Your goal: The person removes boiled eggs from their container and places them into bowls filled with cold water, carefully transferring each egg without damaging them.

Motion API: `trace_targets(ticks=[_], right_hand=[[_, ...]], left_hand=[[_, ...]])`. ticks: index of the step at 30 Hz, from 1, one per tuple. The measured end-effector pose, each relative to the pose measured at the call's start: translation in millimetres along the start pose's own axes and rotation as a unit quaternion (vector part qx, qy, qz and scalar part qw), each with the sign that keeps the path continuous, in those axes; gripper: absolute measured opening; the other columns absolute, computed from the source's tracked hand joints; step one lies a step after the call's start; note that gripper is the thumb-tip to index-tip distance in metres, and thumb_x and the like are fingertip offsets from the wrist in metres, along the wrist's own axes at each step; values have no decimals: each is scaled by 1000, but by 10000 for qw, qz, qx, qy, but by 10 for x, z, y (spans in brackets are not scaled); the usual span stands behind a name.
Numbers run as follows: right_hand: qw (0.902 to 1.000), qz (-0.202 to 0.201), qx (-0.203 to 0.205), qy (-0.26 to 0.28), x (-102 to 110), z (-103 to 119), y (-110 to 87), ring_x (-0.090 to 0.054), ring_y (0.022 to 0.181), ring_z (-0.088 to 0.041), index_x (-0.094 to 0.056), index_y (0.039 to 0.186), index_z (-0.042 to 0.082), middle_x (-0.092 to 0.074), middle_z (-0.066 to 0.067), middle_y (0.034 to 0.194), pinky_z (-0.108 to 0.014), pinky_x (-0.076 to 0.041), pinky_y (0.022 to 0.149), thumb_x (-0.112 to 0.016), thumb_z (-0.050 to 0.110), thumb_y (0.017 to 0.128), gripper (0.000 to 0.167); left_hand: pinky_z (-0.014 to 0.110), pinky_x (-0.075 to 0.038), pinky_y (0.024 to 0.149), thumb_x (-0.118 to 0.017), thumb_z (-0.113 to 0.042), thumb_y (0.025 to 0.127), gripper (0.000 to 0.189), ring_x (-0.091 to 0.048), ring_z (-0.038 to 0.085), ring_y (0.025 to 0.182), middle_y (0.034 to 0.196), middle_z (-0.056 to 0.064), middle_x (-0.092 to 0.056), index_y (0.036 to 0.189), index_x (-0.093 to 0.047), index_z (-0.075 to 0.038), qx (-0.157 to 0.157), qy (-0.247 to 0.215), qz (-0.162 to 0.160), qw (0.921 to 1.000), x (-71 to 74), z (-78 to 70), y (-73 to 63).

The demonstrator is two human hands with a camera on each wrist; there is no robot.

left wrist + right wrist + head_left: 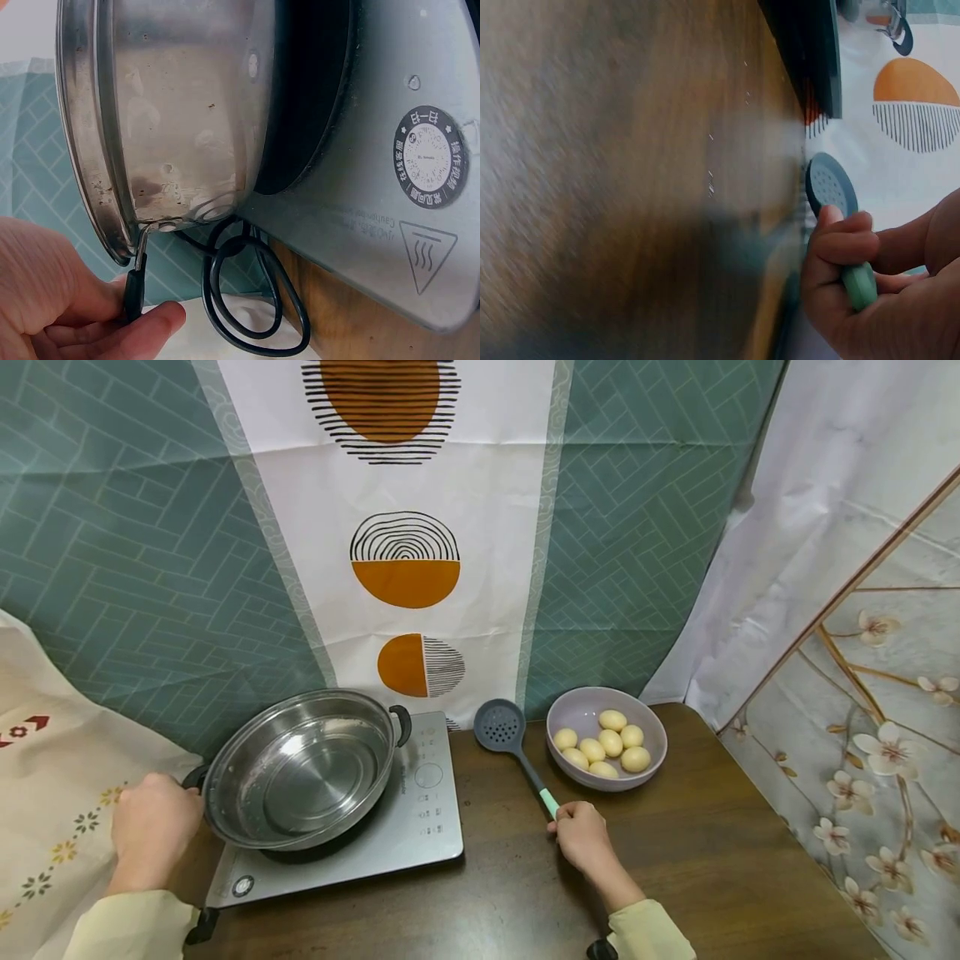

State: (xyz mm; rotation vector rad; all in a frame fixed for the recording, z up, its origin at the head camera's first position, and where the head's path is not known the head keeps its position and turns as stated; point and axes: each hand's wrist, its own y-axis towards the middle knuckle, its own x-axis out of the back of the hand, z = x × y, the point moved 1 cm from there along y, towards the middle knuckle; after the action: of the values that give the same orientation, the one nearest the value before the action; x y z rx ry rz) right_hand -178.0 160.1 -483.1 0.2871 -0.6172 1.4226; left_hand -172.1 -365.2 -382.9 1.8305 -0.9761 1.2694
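A steel two-handled pot [300,768] sits on an induction cooker [420,827], with what looks like clear liquid inside. My left hand [156,822] grips the pot's left black handle; the left wrist view shows thumb and fingers pinching that handle [135,292]. In my right hand [583,837] is a grey slotted skimmer [500,727], held by its pale green handle [860,286]. Its perforated head points toward the back wall, between cooker and bowl. Just beyond the right hand stands a pale bowl [555,727] holding several pale yellow, egg-shaped pieces [611,743].
Everything stands on a brown wooden table [510,893]. A patterned cloth backdrop [487,527] hangs close behind. Cream cloth [45,827] lies at the left, and a floral sheet [862,793] borders the right. A looped black cable [255,300] lies by the cooker.
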Motion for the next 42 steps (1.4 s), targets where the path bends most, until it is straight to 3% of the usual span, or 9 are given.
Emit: trace_targets(ticks=[7,12,17,24,29,37,42], right_hand=[[9960,657,-17,600,-126,15,-73,-59,58,-14,-59,98,-8,-65,-10,77,-24,-44,51,-48,8,92,20],[9940,896,71,617,-157,39,-114,-60,60,-15,-58,99,-9,-64,-12,76,-27,-48,53,-48,8,92,20],[9950,962,206,174,-172,46,-131,-59,58,-15,-62,89,-5,-62,-9,71,-26,-46,51,-47,8,91,20],[9930,726,489,-788,-167,51,-141,-46,48,-15,-58,66,8,-45,1,53,-28,-37,48,-51,17,91,28],[9913,626,495,-1051,-194,38,-137,-48,54,-15,-62,69,9,-48,0,56,-28,-36,51,-54,20,90,25],[9897,817,502,-1066,-210,45,-154,-51,59,-15,-67,86,6,-55,-1,63,-28,-38,54,-54,22,90,21],[9887,788,513,-1170,-200,65,-158,-52,61,-15,-68,87,7,-56,-1,66,-28,-39,54,-54,22,91,20]], left_hand=[[52,-39,50,-57,-20,83,42,-51,59,80,90,44,-55,88,-58,22,105,24,18,9999,32,15,-2],[52,-40,51,-57,-20,82,42,-51,59,81,91,45,-54,88,-58,22,148,42,31,9999,47,19,-20],[52,-40,53,-57,-22,83,45,-51,59,84,96,45,-53,92,-58,22,245,38,114,9996,53,16,-30],[49,-39,48,-57,-24,84,43,-52,58,80,93,44,-55,88,-61,18,174,-85,111,9998,44,41,-40],[48,-39,48,-56,-27,86,43,-52,57,81,94,43,-55,89,-62,15,275,-31,219,9994,57,57,-32],[45,-37,45,-51,-28,89,39,-54,53,79,91,39,-57,86,-66,8,262,-126,347,9990,91,34,-54],[46,-37,47,-46,-24,89,37,-54,51,78,91,38,-57,87,-64,8,451,-70,488,9978,103,15,-59]])
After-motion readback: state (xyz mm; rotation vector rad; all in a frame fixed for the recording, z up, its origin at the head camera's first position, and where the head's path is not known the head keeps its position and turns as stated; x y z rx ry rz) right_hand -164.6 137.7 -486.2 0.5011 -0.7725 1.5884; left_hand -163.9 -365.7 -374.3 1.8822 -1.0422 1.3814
